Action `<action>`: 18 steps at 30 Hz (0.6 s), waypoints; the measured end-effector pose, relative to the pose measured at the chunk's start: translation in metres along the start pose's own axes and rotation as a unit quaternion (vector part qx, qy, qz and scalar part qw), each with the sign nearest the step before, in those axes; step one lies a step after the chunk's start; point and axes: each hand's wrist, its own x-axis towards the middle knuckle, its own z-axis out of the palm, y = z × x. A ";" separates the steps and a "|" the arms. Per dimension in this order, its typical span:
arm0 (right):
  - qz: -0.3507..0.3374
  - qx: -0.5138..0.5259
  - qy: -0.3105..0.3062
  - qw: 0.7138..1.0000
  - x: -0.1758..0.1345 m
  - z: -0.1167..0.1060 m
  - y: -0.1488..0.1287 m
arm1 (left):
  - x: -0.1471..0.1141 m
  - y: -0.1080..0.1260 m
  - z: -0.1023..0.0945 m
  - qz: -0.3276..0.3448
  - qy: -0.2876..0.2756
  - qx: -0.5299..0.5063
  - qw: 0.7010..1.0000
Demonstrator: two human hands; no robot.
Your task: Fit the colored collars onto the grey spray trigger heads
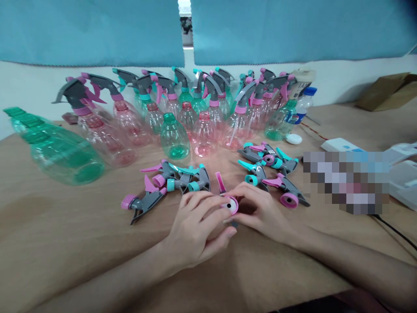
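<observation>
Near the front middle of the table, both my hands close around a pink and grey spray trigger head (232, 205). Its pink collar faces up toward me, showing a white inside with a dark hole. My left hand (198, 226) grips the collar from the left with fingertips at its edge. From the right, my right hand (257, 208) pinches the same head; its grey body is mostly hidden by the fingers. Loose spray heads lie on both sides: a pink and grey one (143, 202) at left, and another pink-collared one (288, 193) at right.
Behind stand several pink and green spray bottles, among them an open green bottle (176, 139) and an open pink bottle (204, 137). Green bottles (61, 152) are at left. At right are a white power strip (345, 150), a cable and a brown paper bag (387, 91).
</observation>
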 end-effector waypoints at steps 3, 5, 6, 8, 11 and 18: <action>-0.004 -0.002 0.001 1.000 0.000 0.000 -0.001 | 0.000 0.000 0.001 -0.006 -0.007 0.007 1.000; -0.006 -0.007 0.002 1.000 0.000 0.000 -0.001 | 0.000 0.000 0.001 -0.005 -0.013 0.008 1.000; -0.007 -0.009 0.003 1.000 0.001 0.000 -0.002 | 0.000 0.000 0.001 -0.004 -0.014 0.009 1.000; -0.007 -0.014 0.003 1.000 0.001 0.000 -0.002 | 0.000 0.000 0.000 -0.002 -0.014 0.012 1.000; -0.008 -0.018 0.001 1.000 0.000 0.000 -0.001 | 0.001 0.001 -0.001 0.001 -0.014 0.020 1.000; -0.006 -0.017 -0.001 1.000 -0.001 0.000 0.000 | 0.004 0.001 -0.001 0.003 -0.012 0.029 1.000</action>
